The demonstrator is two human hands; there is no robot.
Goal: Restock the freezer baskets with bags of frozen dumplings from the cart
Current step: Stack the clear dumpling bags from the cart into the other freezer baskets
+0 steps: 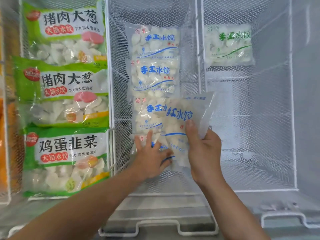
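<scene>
My right hand [202, 151] grips a clear bag of dumplings with blue lettering [180, 122], tilted over the near end of the middle wire basket [119, 94]. My left hand [150, 156] lies flat with spread fingers on the nearest blue-lettered bag [147, 141] in that basket. Beyond it lie three more such bags in a row, the farthest [153, 40] near the back. The right basket [292, 101] holds a single green-lettered bag [228, 45] at its far end.
The left basket [110, 153] is packed with three large green dumpling bags [65, 87]. White handles [157, 224] jut from the freezer's front edge. Orange packages [3, 135] show at the far left. Most of the right basket's mesh floor is bare.
</scene>
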